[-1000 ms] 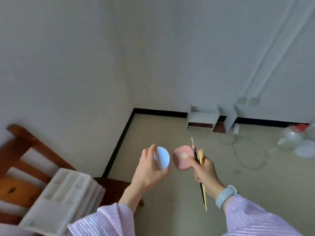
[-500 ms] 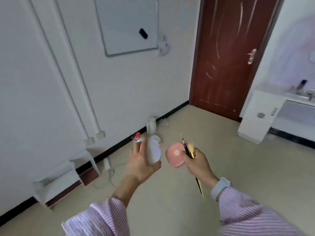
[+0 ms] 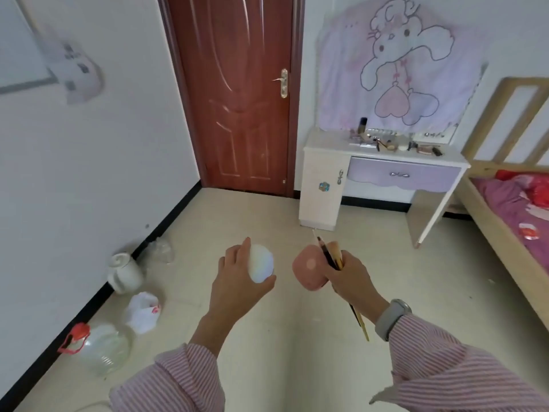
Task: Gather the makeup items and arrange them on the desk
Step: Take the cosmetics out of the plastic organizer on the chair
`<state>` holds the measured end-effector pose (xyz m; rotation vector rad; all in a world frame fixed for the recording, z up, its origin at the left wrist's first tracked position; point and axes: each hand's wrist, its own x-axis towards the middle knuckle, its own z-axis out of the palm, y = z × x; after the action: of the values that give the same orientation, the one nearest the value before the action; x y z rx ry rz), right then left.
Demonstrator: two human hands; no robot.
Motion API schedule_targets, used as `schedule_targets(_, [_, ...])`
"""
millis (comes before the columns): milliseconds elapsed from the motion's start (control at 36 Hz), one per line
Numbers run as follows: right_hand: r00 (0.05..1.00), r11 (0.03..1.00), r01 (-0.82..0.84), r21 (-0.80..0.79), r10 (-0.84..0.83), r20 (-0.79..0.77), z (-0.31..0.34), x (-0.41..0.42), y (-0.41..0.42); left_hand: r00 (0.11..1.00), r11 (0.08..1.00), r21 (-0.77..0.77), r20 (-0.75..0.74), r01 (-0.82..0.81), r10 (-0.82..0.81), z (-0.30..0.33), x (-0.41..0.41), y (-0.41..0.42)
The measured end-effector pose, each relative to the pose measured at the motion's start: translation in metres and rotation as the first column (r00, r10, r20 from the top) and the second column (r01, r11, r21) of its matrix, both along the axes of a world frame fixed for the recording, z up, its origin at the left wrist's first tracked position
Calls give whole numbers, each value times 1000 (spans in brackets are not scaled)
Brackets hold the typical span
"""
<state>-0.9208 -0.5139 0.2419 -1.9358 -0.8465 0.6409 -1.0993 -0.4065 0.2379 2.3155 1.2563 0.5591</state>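
While no writing is legible, hands grip white compact (image 3: pixel 261 263), pink case (image 3: pixel 309 272), pencils (image 3: pixel 332 257).

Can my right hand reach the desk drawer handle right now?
Probably not yet. The right hand grips a pink compact and two pencils, and the drawer handle on the desk lies well ahead across open floor.
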Motion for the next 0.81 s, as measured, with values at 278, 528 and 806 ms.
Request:
schedule_targets(278, [972,973,224,54,-227,59,-13,176,80,973,972,-50,-13,231,-232,-25,211,116])
schedule_targets(528, [953,950,293,109,-299,40,-17,371,205,969,968,-51,-29,246,-247,-26,406,247])
schedule_targets(806, [966,965,258,55,-257,-25,-40,515,339,979,977,-93,-52,194,-199,-38,537,385])
